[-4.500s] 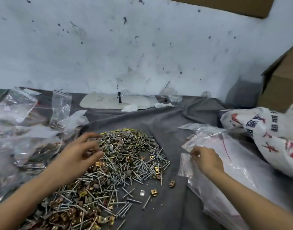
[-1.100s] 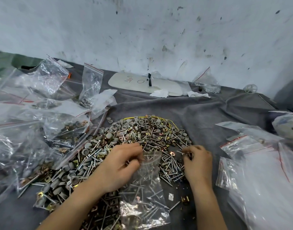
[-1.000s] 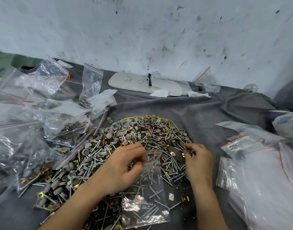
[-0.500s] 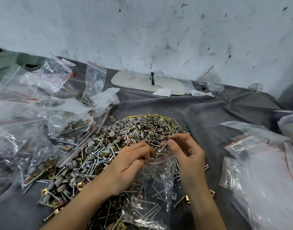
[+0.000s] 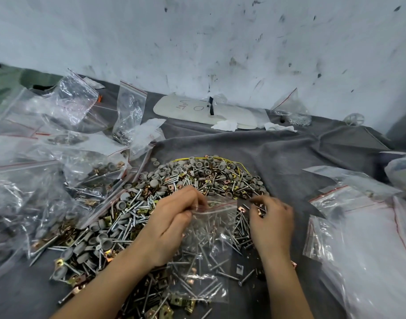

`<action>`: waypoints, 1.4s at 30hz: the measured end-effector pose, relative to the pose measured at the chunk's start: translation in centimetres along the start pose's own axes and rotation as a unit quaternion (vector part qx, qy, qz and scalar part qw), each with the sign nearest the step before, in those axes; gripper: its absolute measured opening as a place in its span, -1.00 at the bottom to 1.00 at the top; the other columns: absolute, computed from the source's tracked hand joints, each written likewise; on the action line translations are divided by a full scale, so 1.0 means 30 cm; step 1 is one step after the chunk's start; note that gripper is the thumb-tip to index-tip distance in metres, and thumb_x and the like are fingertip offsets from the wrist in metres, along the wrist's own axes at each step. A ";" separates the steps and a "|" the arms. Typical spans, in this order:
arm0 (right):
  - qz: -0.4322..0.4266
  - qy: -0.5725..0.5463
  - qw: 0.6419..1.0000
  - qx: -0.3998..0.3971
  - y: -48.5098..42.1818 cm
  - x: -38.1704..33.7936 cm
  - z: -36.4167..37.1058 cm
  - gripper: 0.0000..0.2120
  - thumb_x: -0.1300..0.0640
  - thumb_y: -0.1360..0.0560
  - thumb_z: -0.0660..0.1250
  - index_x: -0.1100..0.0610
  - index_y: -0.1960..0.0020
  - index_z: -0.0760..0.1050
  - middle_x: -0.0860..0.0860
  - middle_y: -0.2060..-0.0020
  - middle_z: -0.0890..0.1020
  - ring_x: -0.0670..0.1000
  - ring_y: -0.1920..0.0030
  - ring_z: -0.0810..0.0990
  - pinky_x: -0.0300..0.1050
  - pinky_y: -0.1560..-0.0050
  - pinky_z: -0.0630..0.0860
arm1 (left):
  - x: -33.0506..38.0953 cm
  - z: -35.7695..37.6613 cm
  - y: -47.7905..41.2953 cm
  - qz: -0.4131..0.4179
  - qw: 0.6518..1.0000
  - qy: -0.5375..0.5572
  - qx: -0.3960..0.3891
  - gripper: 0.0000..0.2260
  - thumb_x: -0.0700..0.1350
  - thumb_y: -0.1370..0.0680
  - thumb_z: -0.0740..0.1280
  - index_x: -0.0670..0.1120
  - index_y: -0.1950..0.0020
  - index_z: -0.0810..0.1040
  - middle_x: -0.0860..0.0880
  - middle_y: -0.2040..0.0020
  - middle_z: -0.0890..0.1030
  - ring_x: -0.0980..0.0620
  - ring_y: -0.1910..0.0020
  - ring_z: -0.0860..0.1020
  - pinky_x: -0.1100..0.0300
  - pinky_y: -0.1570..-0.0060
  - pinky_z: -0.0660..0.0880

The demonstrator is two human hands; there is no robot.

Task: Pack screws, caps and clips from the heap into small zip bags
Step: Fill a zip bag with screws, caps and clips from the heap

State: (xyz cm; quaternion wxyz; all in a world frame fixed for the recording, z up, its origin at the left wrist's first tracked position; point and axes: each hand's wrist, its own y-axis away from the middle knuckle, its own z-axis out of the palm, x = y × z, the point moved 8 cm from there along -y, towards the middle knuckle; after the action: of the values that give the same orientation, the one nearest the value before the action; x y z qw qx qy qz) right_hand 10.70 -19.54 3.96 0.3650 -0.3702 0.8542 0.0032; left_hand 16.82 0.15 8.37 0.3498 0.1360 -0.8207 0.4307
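1. Grey-clothed worktop (image 5: pixel 278 157) runs below a scuffed white wall (image 5: pixel 197 42).
2. A heap (image 5: pixel 197 178) of screws (image 5: pixel 137 204), grey caps (image 5: pixel 155 181) and brassy clips (image 5: pixel 225 187) lies mid-worktop and spreads toward the near left.
3. The left hand (image 5: pixel 172 224) pinches a zip bag (image 5: pixel 206 247) at the left corner of its mouth, thumb and fingers curled on the plastic.
4. The bag lies on the heap's near right part, with its long axis running far to near. Its red-lined mouth points at the wall and its bottom toward the person. Screws lie inside at all angles.
5. The right hand (image 5: pixel 272 224) is just right of the mouth, fingers curled over the heap's edge with a copper clip (image 5: pixel 258 212) at their tips. Blur hides whether they grip it.
6. To the left is a pile of filled bags (image 5: pixel 48 180), to the right lie flat bags (image 5: pixel 358 215), and a white board (image 5: pixel 197 110) sits by the wall.
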 end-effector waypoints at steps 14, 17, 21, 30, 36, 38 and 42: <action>-0.003 -0.108 0.994 -0.003 0.000 -0.014 0.003 -0.90 0.10 -0.51 0.36 0.03 0.18 0.50 -0.08 0.09 0.59 0.04 -0.08 0.47 -0.13 0.01 0.34 | -0.013 -0.008 0.006 0.004 1.000 0.003 0.021 -0.81 -0.12 -0.46 0.05 0.19 0.21 0.31 -0.10 0.21 0.53 -0.03 0.22 0.47 0.24 0.22 0.37; 0.006 -0.376 0.927 -0.018 0.003 -0.035 -0.010 -0.85 0.23 -0.52 0.34 0.02 0.18 0.53 -0.11 0.37 0.59 -0.12 0.33 0.52 -0.23 0.30 0.45 | -0.025 0.010 0.006 -0.020 1.000 0.003 -0.007 -0.79 -0.08 -0.46 0.04 0.22 0.21 0.38 -0.13 0.22 0.53 -0.06 0.25 0.45 0.08 0.24 0.37; 0.001 -0.492 0.869 -0.059 0.012 -0.069 0.006 -0.79 0.30 -0.52 0.32 0.02 0.13 0.61 -0.07 0.36 0.60 -0.11 0.34 0.53 -0.27 0.30 0.50 | -0.030 0.047 0.018 -0.027 0.998 -0.023 -0.056 -0.83 -0.05 -0.47 0.04 0.20 0.20 0.35 -0.08 0.22 0.52 -0.02 0.25 0.45 0.22 0.21 0.33; -0.108 -0.461 0.859 -0.197 0.062 -0.171 0.018 -0.84 0.18 -0.48 0.34 -0.02 0.11 0.67 -0.02 0.14 0.69 -0.04 0.06 0.66 -0.25 0.06 0.56 | -0.016 0.047 0.019 -0.012 0.998 -0.027 -0.047 -0.85 -0.06 -0.49 0.03 0.08 0.16 0.38 -0.01 0.23 0.50 0.00 0.27 0.44 0.19 0.24 0.33; -0.036 -0.056 0.989 -0.131 0.004 -0.022 0.060 -0.95 0.04 -0.47 0.41 -0.08 0.15 0.55 -0.03 0.18 0.64 0.08 -0.03 0.55 -0.01 -0.05 0.52 | -0.017 -0.001 0.012 -0.007 1.000 -0.008 0.023 -0.86 -0.09 -0.47 0.06 0.12 0.22 0.31 -0.14 0.21 0.55 -0.06 0.24 0.47 0.13 0.24 0.38; -0.017 -0.001 0.986 -0.167 0.010 0.006 0.093 -0.88 0.02 -0.45 0.43 -0.11 0.18 0.50 0.02 0.12 0.62 0.11 -0.06 0.52 0.00 -0.11 0.50 | -0.027 -0.011 0.012 -0.007 0.999 -0.002 0.035 -0.89 -0.11 -0.47 0.06 0.02 0.25 0.30 -0.14 0.21 0.56 -0.04 0.19 0.50 0.24 0.20 0.38; -0.039 -0.072 0.988 -0.129 0.004 -0.021 0.069 -0.78 0.16 -0.44 0.45 -0.09 0.27 0.49 -0.12 0.28 0.60 -0.06 0.15 0.58 -0.25 0.17 0.43 | -0.034 -0.017 0.010 -0.009 0.999 -0.005 0.041 -0.91 -0.11 -0.46 0.06 0.00 0.24 0.28 -0.09 0.18 0.56 -0.01 0.16 0.51 0.30 0.18 0.35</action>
State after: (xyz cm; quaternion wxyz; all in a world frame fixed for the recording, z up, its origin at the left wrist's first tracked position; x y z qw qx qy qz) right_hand 12.20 -18.50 2.79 0.3748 -0.4459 0.8031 0.1255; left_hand 17.62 0.64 7.68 0.3435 0.1595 -0.8031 0.4601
